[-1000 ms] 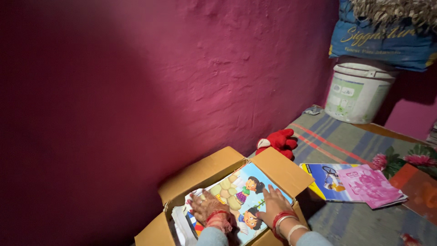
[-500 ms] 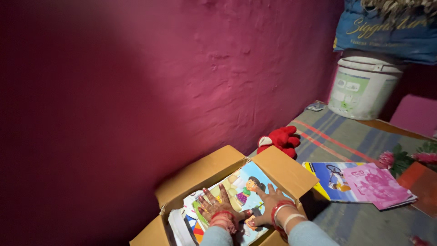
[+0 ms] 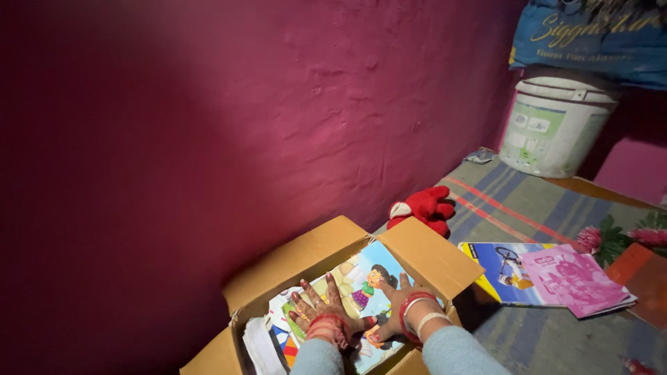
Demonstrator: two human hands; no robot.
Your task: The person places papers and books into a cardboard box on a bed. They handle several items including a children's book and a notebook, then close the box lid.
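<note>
A picture book (image 3: 361, 281) is pressed flat inside the cardboard box (image 3: 424, 253) beneath the left hand (image 3: 316, 305) and right hand (image 3: 396, 305), fingers spread wide; the flaps beside them stand open.

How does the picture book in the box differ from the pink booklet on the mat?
The picture book lies inside the cardboard box, pressed flat by the left hand and right hand; the pink booklet lies untouched on the striped mat, atop a blue book. The picture book's cover is multicoloured; the pink booklet's is one hue. Both lie flat.

Head view: you look down and forward from above your hands, close over the box (image 3: 326, 292).
Facing: the wall (image 3: 243, 125).
</note>
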